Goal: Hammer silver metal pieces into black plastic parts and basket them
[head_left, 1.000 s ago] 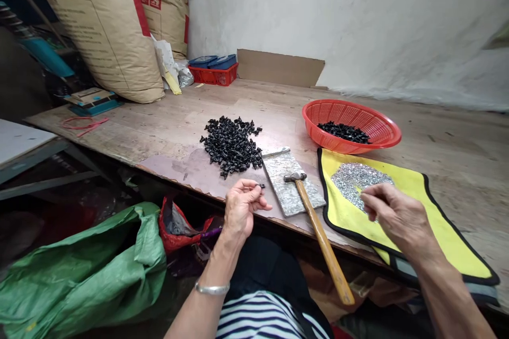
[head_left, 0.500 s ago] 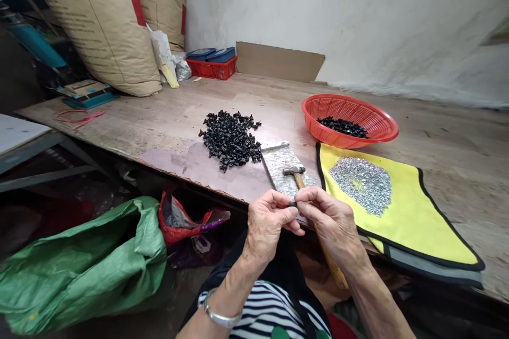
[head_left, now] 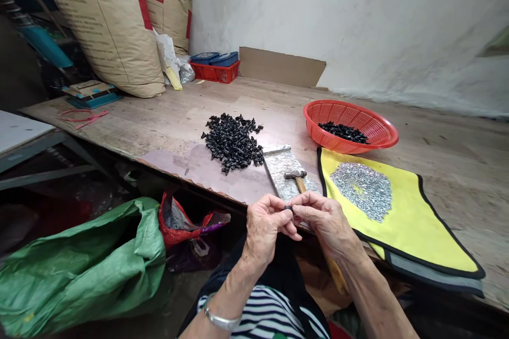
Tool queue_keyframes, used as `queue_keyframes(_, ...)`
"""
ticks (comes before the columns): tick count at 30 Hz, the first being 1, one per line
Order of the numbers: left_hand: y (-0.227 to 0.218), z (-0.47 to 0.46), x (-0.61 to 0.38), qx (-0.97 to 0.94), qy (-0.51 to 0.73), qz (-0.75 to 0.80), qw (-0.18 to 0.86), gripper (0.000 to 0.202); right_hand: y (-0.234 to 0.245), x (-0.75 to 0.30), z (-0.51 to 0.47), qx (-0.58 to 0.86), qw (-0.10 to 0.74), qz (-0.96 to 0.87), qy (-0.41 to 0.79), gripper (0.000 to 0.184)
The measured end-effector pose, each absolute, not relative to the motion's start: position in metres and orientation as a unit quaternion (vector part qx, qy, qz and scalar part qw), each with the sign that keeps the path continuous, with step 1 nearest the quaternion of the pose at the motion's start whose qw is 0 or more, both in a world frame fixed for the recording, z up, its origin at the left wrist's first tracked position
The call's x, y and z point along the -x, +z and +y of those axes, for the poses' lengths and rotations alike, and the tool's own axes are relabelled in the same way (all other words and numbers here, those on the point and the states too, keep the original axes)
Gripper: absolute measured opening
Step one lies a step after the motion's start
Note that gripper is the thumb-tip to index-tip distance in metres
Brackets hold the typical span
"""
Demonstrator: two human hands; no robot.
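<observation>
My left hand (head_left: 265,228) and my right hand (head_left: 324,221) meet at the table's near edge, fingertips pinched together on one small black part (head_left: 288,207). A pile of the same black parts (head_left: 233,143) lies on the wooden table (head_left: 167,116) just beyond. A hammer (head_left: 296,176) rests with its head on a grey stone slab (head_left: 284,167); my hands hide most of its handle. Right of it, a yellow mat (head_left: 417,222) carries a heap of tiny silver pieces (head_left: 361,190). A red basket (head_left: 350,124) behind the mat holds more black parts.
Large brown paper sacks (head_left: 107,21) lean at the back left, beside a small red crate (head_left: 214,71) and a cardboard sheet (head_left: 282,66) against the wall. Below the table edge sit a green bag (head_left: 79,265) and a red bag (head_left: 183,222).
A second ago my right hand was over the silver pieces and my left held a black part alone. The right hand has come left, and both now pinch the part together.
</observation>
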State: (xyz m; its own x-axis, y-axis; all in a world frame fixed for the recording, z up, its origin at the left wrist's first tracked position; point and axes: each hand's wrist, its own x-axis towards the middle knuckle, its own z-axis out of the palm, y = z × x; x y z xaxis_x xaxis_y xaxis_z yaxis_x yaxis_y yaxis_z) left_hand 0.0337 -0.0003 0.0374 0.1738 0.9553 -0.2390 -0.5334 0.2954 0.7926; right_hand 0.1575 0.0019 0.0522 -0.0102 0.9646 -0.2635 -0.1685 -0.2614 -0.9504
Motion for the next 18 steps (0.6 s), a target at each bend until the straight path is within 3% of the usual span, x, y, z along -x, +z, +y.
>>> queue_keyframes(18,0.0354,-0.0011,-0.0256,-0.327,0.493,0.395,0.703,0.014,0.0451,-0.1502,-0.0059,0.515,0.525,-0.322,0.596,0.02)
